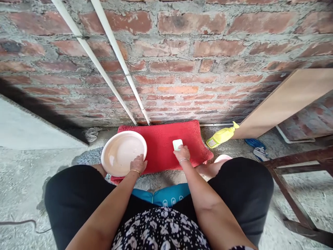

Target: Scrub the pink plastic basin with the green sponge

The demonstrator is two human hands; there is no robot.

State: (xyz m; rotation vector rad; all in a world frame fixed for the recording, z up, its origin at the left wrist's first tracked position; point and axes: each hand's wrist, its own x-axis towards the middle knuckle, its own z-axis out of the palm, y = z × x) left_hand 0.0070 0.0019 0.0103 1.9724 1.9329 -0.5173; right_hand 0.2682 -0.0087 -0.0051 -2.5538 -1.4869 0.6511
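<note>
A pale pink basin (104, 160) with water in it rests at the left end of a red mat (161, 147). My left hand (138, 164) is closed over the basin's right rim, its fingers at the inner edge. On the mat, right of its middle, lies a small white and pale green block (177, 143); whether it is a scrubbing brush or a bar of soap I cannot tell. The fingers of my right hand (182, 153) are closed round the near end of this block, partly hiding it.
A yellow pump bottle (221, 136) leans right of the mat. Behind stand a brick wall (177, 66) and two white pipes (122, 66). A board (286, 100) leans at right, near a wooden frame (291, 198). A grey rag (91, 133) lies at left.
</note>
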